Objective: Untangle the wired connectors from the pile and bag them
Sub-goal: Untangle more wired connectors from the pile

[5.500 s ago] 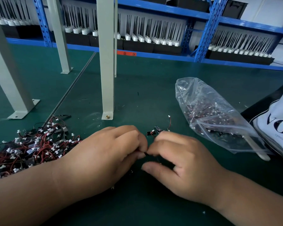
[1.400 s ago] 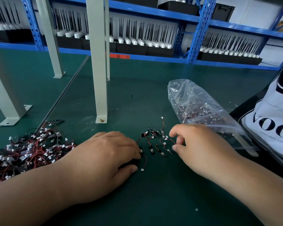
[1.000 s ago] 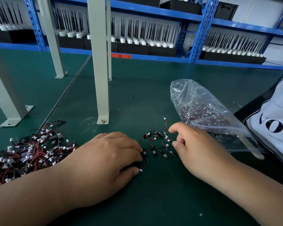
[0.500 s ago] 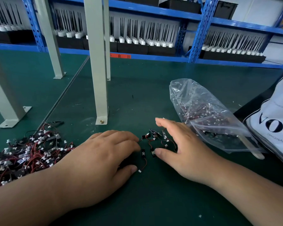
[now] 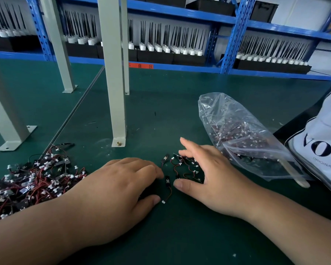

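A head-worn camera looks down at a dark green workbench mat point(image 5: 161, 111). The wired connectors lie in three places. A dense tangled pile point(image 5: 27, 180) sits at the left edge, made of small black rectangular bodies, thin red and black wires and tiny white plastic plugs. A small loose group of separated connectors point(image 5: 187, 167) lies at the centre, between the two hands. Many more show through a clear plastic bag point(image 5: 246, 134) lying on its side at the right. The bag is crinkled and glossy, with a pale strip along its near end. One single connector point(image 5: 168, 185) lies in the gap between the hands, its thin wire curling down to a white plug near the left thumb. The left hand point(image 5: 118, 192) lies palm down just right of the pile, fingers loosely bent with the tips on the mat; whatever is beneath the palm is hidden. The right hand point(image 5: 212, 178) is spread wide over the loose group, index finger stretched forward and thumb reaching left. Its fingers arch above and touch the small parts without closing on any. A grey metal post point(image 5: 113, 73) is bolted to the mat behind the hands. A white bag with dark lettering point(image 5: 321, 146) lies at the far right, and blue steel shelving point(image 5: 235, 35) behind holds rows of thin black rods on white bases.
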Motion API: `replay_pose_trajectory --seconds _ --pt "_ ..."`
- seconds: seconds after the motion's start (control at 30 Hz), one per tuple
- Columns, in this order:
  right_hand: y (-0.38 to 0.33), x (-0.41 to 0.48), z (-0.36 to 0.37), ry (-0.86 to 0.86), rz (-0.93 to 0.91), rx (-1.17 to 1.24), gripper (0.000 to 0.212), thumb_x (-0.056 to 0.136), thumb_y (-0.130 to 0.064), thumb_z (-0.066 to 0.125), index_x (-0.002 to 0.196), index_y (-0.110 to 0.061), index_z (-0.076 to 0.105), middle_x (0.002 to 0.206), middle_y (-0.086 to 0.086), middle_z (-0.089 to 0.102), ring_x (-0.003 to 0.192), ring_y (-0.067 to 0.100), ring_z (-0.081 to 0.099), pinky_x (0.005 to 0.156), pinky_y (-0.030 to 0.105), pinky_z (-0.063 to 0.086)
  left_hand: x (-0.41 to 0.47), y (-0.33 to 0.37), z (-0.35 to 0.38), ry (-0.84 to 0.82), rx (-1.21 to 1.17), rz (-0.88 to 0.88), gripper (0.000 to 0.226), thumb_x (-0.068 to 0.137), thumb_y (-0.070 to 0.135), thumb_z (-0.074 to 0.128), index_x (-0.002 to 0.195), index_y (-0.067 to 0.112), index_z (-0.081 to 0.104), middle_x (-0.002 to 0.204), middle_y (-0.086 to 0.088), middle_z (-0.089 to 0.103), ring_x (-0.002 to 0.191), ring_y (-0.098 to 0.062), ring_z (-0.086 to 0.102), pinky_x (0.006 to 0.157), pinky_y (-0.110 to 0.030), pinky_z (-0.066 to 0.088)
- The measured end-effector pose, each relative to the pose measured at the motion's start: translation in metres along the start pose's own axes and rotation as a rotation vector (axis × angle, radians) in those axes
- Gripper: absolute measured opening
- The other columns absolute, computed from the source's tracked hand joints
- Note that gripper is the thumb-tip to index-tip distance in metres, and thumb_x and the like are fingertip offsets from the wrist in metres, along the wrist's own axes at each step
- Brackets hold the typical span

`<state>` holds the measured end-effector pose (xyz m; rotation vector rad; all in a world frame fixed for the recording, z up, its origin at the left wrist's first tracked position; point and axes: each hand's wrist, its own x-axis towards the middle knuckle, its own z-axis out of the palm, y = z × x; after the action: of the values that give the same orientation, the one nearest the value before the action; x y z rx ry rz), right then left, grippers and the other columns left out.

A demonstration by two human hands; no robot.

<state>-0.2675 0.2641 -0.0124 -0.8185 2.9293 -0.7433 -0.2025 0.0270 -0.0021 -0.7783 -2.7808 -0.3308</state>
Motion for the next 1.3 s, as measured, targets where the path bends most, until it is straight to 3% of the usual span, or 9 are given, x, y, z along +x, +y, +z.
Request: replay_pose_trajectory --seconds 0.1,0.23,0.37,0.5,0.63,0.87,1.0,1.17,1.3 --pt "0.002 0.000 0.001 0.013 0.003 -0.015 0.097 0.069 -0.085 0.045 0.150 -0.052 0.003 0.144 -0.032 0.035 0.142 -0.004 0.016 0.117 0.036 0.028 0.001 0.000 0.000 -0.005 0.007 0.013 0.037 0.089 0.055 0.041 0.119 0.035 0.052 0.117 0.022 0.057 0.110 -0.004 0.057 0.091 -0.033 0.051" --pt "0.002 -0.001 0.001 0.012 -0.021 -0.047 0.100 0.068 -0.087 0.046 0.150 -0.052 0.001 0.150 -0.036 0.016 0.143 -0.008 0.008 0.116 0.031 0.022 0.000 0.001 -0.001 -0.013 0.008 0.025 0.037 0.089 0.053 0.042 0.119 0.035 0.053 0.117 0.023 0.057 0.108 -0.002 0.058 0.089 -0.031 0.052" --pt "-0.001 -0.002 0.000 -0.036 -0.061 -0.078 0.092 0.072 -0.086 0.042 0.147 -0.060 -0.004 0.139 -0.055 0.010 0.147 -0.006 -0.002 0.120 0.035 0.016 0.000 0.001 -0.001 -0.019 0.003 0.035 0.036 0.089 0.053 0.042 0.120 0.036 0.052 0.119 0.024 0.056 0.109 -0.002 0.057 0.090 -0.031 0.052" --pt "-0.001 -0.001 0.001 -0.049 -0.038 -0.096 0.094 0.072 -0.087 0.041 0.148 -0.058 -0.006 0.153 -0.035 0.026 0.148 0.001 0.003 0.120 0.040 0.018 0.000 0.002 -0.002 -0.014 0.005 0.032 0.036 0.089 0.053 0.043 0.119 0.037 0.052 0.117 0.024 0.056 0.108 -0.001 0.057 0.089 -0.030 0.052" --pt "0.001 -0.001 0.001 -0.013 -0.020 -0.061 0.101 0.069 -0.088 0.044 0.151 -0.053 -0.004 0.149 -0.033 0.032 0.144 -0.003 0.011 0.118 0.035 0.022 0.000 0.002 -0.002 -0.016 0.003 0.032 0.036 0.089 0.053 0.042 0.119 0.037 0.052 0.119 0.024 0.056 0.109 -0.002 0.057 0.090 -0.031 0.052" --pt "0.003 -0.002 0.002 -0.003 -0.012 0.064 0.109 0.062 -0.082 0.060 0.145 -0.064 -0.009 0.156 -0.037 0.015 0.142 -0.015 0.016 0.110 0.022 0.022 0.000 0.002 -0.001 -0.009 0.016 0.015 0.036 0.088 0.055 0.042 0.118 0.036 0.052 0.116 0.023 0.058 0.107 -0.002 0.058 0.090 -0.029 0.051" --pt "0.003 -0.001 0.001 -0.017 -0.067 0.114 0.117 0.059 -0.086 0.064 0.148 -0.061 -0.008 0.157 -0.037 0.011 0.142 -0.016 0.015 0.116 0.027 0.024 0.000 0.001 -0.001 0.017 0.017 -0.063 0.036 0.084 0.060 0.041 0.111 0.037 0.047 0.107 0.021 0.057 0.102 -0.004 0.056 0.089 -0.030 0.049" --pt "0.009 -0.002 -0.001 0.072 -0.082 0.569 0.097 0.072 -0.095 0.038 0.154 -0.050 0.014 0.158 -0.027 0.026 0.143 -0.007 0.029 0.114 0.028 0.028 -0.001 0.001 0.001 0.041 0.053 -0.162 0.042 0.079 0.064 0.042 0.111 0.038 0.044 0.105 0.023 0.055 0.100 -0.003 0.053 0.089 -0.026 0.045" --pt "0.011 0.003 -0.006 0.114 0.020 0.751 0.108 0.062 -0.102 0.031 0.153 -0.044 0.024 0.155 -0.022 0.037 0.138 -0.006 0.039 0.122 0.036 0.024 0.000 0.001 0.000 0.008 0.053 -0.200 0.040 0.075 0.050 0.042 0.114 0.037 0.043 0.106 0.020 0.057 0.103 -0.008 0.054 0.091 -0.028 0.043"
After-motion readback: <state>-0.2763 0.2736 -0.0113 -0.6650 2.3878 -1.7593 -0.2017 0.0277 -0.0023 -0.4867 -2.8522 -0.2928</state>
